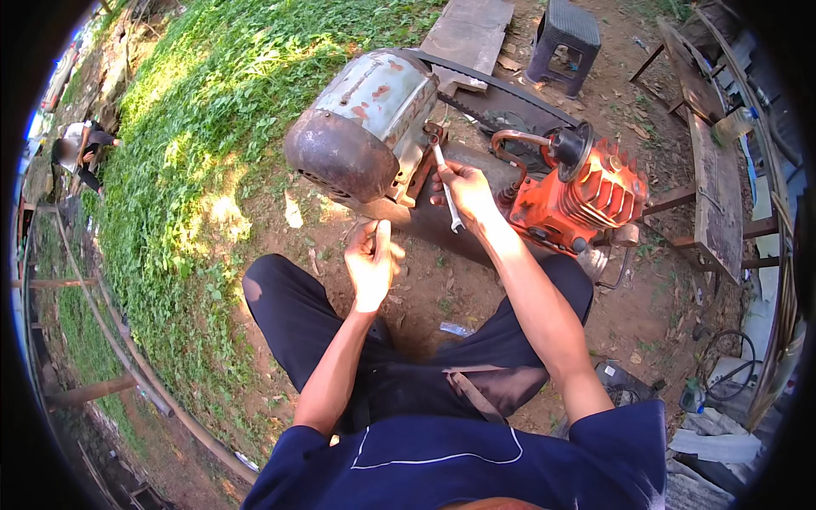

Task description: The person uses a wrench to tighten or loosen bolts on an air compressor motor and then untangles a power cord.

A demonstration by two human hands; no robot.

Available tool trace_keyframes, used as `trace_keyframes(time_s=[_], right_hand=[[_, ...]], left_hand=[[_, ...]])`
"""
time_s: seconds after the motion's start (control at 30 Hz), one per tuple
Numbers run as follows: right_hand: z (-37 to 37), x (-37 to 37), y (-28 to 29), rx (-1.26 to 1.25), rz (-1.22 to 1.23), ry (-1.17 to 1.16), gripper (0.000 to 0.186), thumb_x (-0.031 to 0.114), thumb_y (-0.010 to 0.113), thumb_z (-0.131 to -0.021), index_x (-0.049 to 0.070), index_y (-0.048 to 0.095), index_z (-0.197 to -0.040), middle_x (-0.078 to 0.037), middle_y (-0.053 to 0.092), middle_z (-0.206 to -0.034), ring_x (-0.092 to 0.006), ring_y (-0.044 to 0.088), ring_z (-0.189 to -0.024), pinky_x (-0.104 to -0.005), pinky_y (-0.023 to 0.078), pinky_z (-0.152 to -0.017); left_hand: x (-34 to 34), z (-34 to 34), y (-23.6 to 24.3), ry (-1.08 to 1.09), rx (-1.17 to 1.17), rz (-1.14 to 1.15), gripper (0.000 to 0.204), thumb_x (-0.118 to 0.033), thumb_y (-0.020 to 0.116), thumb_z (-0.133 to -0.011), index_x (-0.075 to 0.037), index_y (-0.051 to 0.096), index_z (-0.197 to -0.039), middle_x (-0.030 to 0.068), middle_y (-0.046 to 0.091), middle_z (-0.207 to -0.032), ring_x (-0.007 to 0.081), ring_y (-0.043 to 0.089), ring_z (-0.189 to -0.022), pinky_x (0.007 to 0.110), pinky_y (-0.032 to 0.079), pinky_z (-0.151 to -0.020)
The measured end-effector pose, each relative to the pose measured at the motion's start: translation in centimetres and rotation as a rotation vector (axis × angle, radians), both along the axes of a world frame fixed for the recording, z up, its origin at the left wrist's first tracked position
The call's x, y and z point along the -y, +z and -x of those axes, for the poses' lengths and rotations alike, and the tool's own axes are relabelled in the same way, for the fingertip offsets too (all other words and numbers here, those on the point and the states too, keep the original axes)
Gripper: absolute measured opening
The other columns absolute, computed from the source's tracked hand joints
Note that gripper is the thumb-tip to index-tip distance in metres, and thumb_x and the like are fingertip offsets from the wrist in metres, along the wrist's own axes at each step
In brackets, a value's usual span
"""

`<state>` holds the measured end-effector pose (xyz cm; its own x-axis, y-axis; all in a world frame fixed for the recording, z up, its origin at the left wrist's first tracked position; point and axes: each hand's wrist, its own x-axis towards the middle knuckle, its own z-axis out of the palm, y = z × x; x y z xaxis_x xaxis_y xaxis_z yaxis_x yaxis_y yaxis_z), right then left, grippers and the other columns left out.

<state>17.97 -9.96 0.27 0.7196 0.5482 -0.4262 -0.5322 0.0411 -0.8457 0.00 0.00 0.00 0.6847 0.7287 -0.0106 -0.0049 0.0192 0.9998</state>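
Head view: right hand [466, 191] clenched round wrench [446, 189] at motor [361, 123]; left hand [371, 259] pinching small part, unclear.

Bright dappled sunlight, hard shadows, strong fisheye bending, dark vignetted rim.

One electric motor [361, 123], one orange compressor head [586, 200], one wrench [445, 185], one stool [563, 42].

Plastic stool [564, 38] by wooden plank [469, 32]; wooden bench [716, 183]; grass slope [221, 110]; distant person [78, 153].
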Motion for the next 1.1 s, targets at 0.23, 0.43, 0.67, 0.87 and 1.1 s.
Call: trace_keyframes(time_s=[0.23, 0.43, 0.67, 0.87, 1.1], right_hand=[[1.4, 0.1, 1.7, 0.015, -0.146, -0.122, 0.022, 0.016, 0.051, -0.100, -0.003, 0.053, -0.112, -0.016, 0.067, -0.103, -0.0231, 0.068, -0.092, -0.0343, 0.057, -0.080], [6.9, 2.8, 2.3, 0.064, -0.198, -0.264, 0.018, 0.020, 0.050, -0.100, 0.002, 0.051, -0.105, -0.021, 0.066, -0.111, -0.0301, 0.068, -0.100, -0.0382, 0.056, -0.087], [11.9, 10.2, 2.4, 0.081, 0.103, 0.029, 0.031, 0.026, 0.066, -0.093, -0.002, 0.066, -0.106, -0.013, 0.069, -0.094, -0.0179, 0.070, -0.083, -0.0300, 0.060, -0.064], [14.9, 6.4, 1.9, 0.273, 0.191, 0.038, 0.025, 0.023, 0.053, -0.100, 0.000, 0.062, -0.106, 0.002, 0.052, -0.064, -0.0039, 0.045, -0.055, -0.0218, 0.036, -0.048], [9.3, 0.7, -0.1, 0.142, 0.123, -0.379, 0.023, 0.023, 0.047, -0.099, 0.003, 0.059, -0.098, 0.003, 0.047, -0.060, -0.0061, 0.042, -0.050, -0.0250, 0.034, -0.046]], left_hand=[[-0.5, -1.1, 0.3, -0.225, -0.204, -0.429, 0.028, -0.030, 0.067, -0.092, -0.003, 0.066, -0.098, -0.0024, 0.059, -0.064, 0.0056, 0.049, -0.055, 0.025, 0.040, -0.052], [-0.6, -1.0, -2.5, -0.602, -0.114, 0.280, 0.022, -0.022, 0.057, -0.098, 0.000, 0.059, -0.098, 0.0046, 0.062, -0.074, 0.0100, 0.059, -0.060, 0.024, 0.050, -0.054], [-5.4, -0.3, -1.4, -0.733, -0.151, 0.230, 0.023, -0.023, 0.059, -0.098, 0.000, 0.061, -0.094, 0.0047, 0.064, -0.070, 0.0072, 0.057, -0.056, 0.022, 0.047, -0.051], [-3.7, -3.2, -0.1, -0.635, -0.179, 0.269, 0.026, -0.024, 0.061, -0.097, 0.002, 0.061, -0.098, 0.0052, 0.065, -0.072, 0.0093, 0.059, -0.058, 0.023, 0.050, -0.053], [-3.2, -1.9, 3.8, -0.508, -0.053, -0.055, 0.021, -0.015, 0.064, -0.094, 0.002, 0.064, -0.107, 0.0048, 0.067, -0.075, 0.0060, 0.056, -0.055, 0.018, 0.045, -0.050]])
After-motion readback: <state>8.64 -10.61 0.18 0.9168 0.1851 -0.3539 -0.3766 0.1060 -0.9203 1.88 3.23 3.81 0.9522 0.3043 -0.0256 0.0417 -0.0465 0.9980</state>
